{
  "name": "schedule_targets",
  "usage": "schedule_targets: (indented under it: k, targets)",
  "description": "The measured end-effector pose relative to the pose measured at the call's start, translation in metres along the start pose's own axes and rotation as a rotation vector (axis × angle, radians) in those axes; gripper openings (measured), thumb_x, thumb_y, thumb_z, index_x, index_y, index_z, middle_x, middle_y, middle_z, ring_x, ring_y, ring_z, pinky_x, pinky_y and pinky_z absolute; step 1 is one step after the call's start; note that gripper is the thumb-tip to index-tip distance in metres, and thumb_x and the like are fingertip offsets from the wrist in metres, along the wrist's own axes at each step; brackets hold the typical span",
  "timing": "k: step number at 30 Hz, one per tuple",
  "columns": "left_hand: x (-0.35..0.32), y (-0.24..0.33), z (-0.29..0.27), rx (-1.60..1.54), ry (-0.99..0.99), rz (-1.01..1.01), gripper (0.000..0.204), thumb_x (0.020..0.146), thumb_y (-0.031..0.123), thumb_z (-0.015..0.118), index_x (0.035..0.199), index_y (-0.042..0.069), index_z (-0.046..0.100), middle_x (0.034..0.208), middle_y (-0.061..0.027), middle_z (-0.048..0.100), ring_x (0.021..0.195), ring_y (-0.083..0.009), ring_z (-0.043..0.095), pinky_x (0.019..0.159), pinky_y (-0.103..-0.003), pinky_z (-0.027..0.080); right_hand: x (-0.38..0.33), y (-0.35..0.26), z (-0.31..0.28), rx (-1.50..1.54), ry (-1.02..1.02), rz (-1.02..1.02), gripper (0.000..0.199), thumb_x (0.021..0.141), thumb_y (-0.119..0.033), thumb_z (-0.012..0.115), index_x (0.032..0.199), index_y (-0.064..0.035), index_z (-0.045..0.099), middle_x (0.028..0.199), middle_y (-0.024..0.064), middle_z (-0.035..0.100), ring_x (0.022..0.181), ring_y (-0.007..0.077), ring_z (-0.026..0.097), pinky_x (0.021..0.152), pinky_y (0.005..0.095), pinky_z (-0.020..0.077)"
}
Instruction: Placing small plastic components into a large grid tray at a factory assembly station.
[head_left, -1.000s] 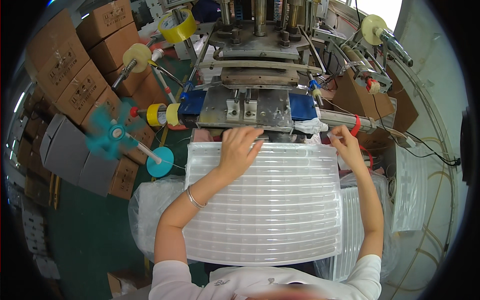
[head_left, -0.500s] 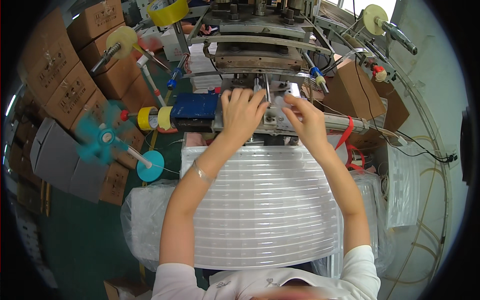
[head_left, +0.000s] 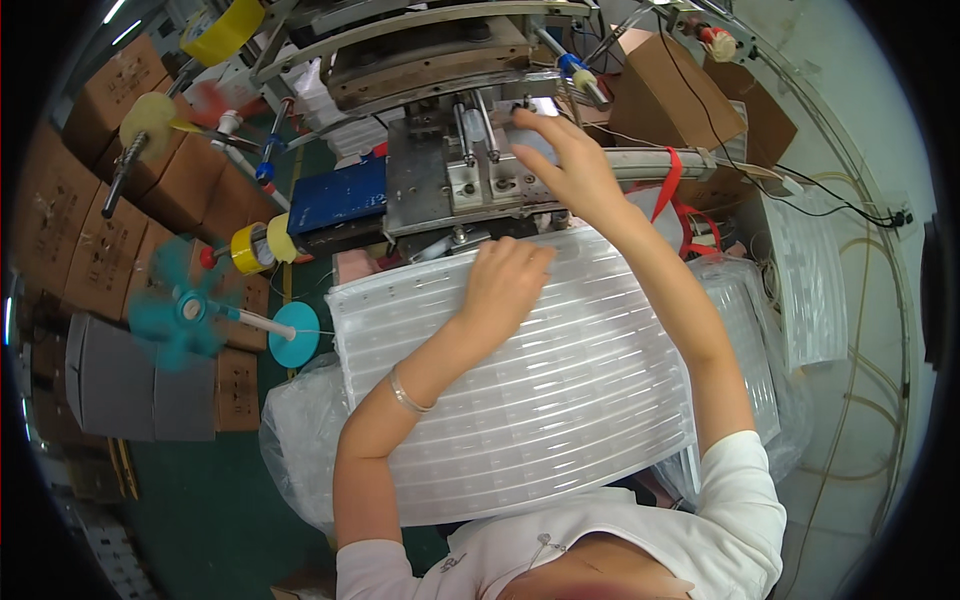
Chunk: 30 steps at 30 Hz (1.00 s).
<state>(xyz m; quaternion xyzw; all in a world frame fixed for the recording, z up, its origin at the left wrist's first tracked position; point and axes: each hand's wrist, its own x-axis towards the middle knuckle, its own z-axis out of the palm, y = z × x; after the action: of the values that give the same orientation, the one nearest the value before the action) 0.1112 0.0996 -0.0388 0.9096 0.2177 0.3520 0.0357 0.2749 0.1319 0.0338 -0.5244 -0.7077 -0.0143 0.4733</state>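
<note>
My left hand [head_left: 503, 288] is over the far edge of a large white tray [head_left: 520, 400] with ridged rows of clear plastic. Its fingers are bent and drawn together, slightly blurred; whatever they may pinch is too small or hidden. Farther up, my right hand [head_left: 572, 165] reaches to the metal fixture [head_left: 425, 180] of a press-like machine, thumb and forefinger spread apart. Two slim metal rods [head_left: 482, 128] with small blocks below them stand on the fixture, just left of those fingertips. A pale translucent patch shows by the fingertips, its kind unclear.
A blue box-like block [head_left: 338, 195] adjoins the fixture on the left. The machine's heavy head [head_left: 430, 65] overhangs behind. A turquoise fan [head_left: 192, 308] spins at left beside stacked cartons [head_left: 105, 262]. Red strap [head_left: 664, 185] and black cables hang at right.
My left hand has come back from the fixture onto the tray's far edge. My right hand stays at the fixture, fingers apart. The whole view has turned and shifted.
</note>
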Motion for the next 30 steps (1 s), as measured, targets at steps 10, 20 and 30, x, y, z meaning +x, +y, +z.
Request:
schedule_targets:
  k: [10,20,30]
  targets:
    - [0.083,0.037,0.123,0.275,-0.281,0.130,0.011,0.078,0.016,0.059,0.088,0.013,0.064,0.076,-0.0029,0.061,0.086,-0.0198,0.057,0.082,-0.042,0.039,-0.061,0.009,-0.088,0.129,0.043,0.260,0.020,0.091,-0.015,0.058,0.101,0.0019,0.064,0.101,0.0068,0.067,0.090,0.0106,0.060,0.079,0.0241,0.0466]
    - [-0.008,0.030,0.046,-0.049,0.040,0.044,0.015,0.073,0.016,0.063,0.087,0.011,0.064,0.091,-0.0030,0.059,0.092,-0.0210,0.053,0.081,-0.037,0.038,-0.083,-0.005,-0.041,0.075,-0.062,0.096,0.013,0.084,-0.005,0.061,0.096,-0.0006,0.064,0.093,0.0105,0.065,0.080,0.0210,0.062,0.071,0.0302,0.0487]
    - [-0.112,0.027,-0.114,-0.016,0.181,-0.021,0.024,0.069,0.003,0.068,0.092,0.006,0.066,0.086,-0.0050,0.063,0.075,-0.0209,0.059,0.069,-0.033,0.044,-0.074,-0.107,0.142,0.096,-0.484,-0.414,0.028,0.076,-0.007,0.059,0.103,-0.0123,0.064,0.093,0.0083,0.056,0.086,0.0254,0.057,0.066,0.0334,0.0514]
